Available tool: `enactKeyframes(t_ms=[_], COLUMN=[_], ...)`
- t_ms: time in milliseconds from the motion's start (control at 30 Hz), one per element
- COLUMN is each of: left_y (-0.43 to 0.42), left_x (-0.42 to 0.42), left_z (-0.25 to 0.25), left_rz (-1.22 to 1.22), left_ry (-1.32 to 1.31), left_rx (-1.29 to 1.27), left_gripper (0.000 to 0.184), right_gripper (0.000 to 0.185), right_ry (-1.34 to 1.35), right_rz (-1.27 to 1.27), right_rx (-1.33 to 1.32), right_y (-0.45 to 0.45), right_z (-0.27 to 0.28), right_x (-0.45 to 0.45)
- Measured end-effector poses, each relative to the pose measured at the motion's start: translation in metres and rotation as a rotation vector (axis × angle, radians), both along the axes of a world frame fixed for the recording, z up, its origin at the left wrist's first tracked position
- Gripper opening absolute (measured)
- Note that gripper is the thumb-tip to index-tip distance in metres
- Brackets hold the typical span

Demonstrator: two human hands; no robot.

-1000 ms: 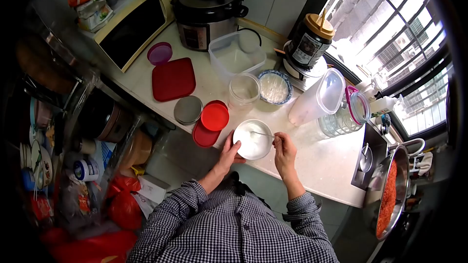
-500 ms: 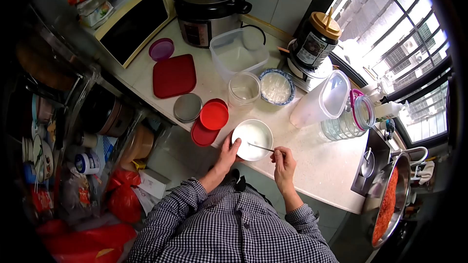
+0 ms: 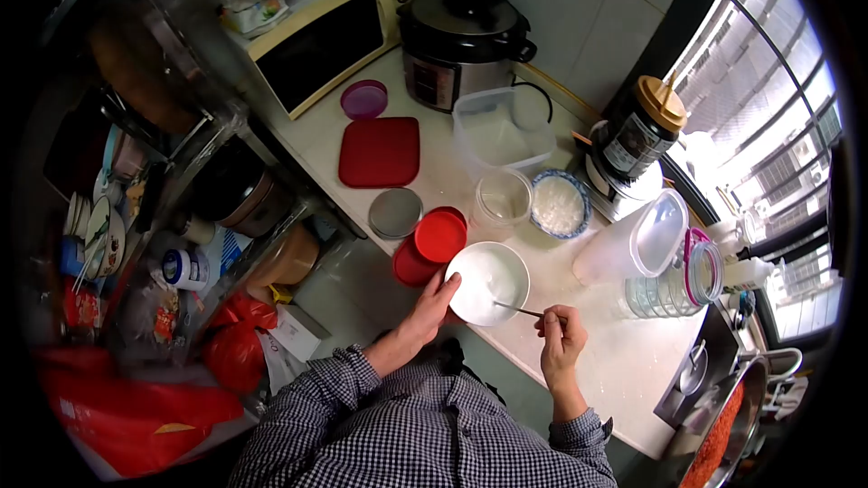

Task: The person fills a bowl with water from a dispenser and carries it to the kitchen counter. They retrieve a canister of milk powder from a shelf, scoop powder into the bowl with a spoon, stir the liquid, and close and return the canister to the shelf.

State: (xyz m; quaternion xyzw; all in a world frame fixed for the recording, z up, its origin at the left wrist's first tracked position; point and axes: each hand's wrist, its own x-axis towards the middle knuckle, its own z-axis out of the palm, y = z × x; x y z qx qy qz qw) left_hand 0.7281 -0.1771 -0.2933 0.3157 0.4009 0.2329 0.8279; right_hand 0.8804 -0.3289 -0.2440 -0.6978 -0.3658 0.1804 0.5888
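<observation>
A white bowl (image 3: 489,271) with white contents is held at the counter's front edge. My left hand (image 3: 432,310) grips its left side, thumb on the rim. My right hand (image 3: 561,339) is closed round the handle of a thin metal spoon (image 3: 519,309), whose tip is down in the bowl. Left of the bowl lie a bright red lid (image 3: 440,236) and a darker red lid (image 3: 411,264) partly beneath it. Behind the bowl stand a clear round jar (image 3: 503,198) and a blue-rimmed bowl (image 3: 561,204) covered in clear plastic.
A microwave (image 3: 330,41) and a pressure cooker (image 3: 466,45) stand at the back. A tall plastic container (image 3: 628,239) and a glass jar (image 3: 674,280) are on the right, near a metal basin (image 3: 734,425) with red contents. Shelves with crockery fill the left.
The view has turned, so the counter items appear farther right and lower. The spoon has shifted within the bowl, its handle now slanting down toward my right hand. Both hands keep their hold.
</observation>
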Motion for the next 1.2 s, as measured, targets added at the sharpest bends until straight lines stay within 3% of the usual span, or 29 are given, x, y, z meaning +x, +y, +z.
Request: enactKeyframes(t_ms=[300,467,567,600,700,800,967,1200], left_y=[0.072,0.138,0.182,0.196,0.236,0.276,0.328,0.373], left_x=[-0.061,-0.101,-0.124,-0.131,-0.149,-0.163,-0.172,-0.166], left_z=[0.008,0.008,0.011,0.008,0.006,-0.008,-0.024,-0.041], left_rz=[0.015,0.093,0.124,0.14,0.183,0.219,0.25,0.263], left_ry=[-0.005,-0.009,0.005,0.021,0.092,0.127,0.165,0.193], left_rx=[-0.014,0.038,0.1,0.122,0.168,0.185,0.226,0.246], left_gripper=[0.051,0.053,0.058,0.057,0.057,0.055,0.054,0.052], right_gripper=[0.012,0.043,0.044,0.039,0.028,0.022,0.029,0.032], right_ry=[0.22,0.239,0.282,0.236,-0.274,-0.455,-0.496,-0.493], right_rz=[0.104,0.216,0.125,0.092,0.057,0.017,-0.065,-0.138], right_rx=[-0.063,-0.14,-0.082,-0.105,-0.187,-0.466,-0.564,-0.572], right_y=[0.095,0.149,0.2,0.222,0.286,0.34,0.377,0.364], right_z=[0.002,0.0,-0.014,-0.013,-0.058,-0.076,-0.111,-0.115], right_x=[-0.049,-0.066,-0.069,-0.069,-0.059,-0.059,-0.051,-0.038])
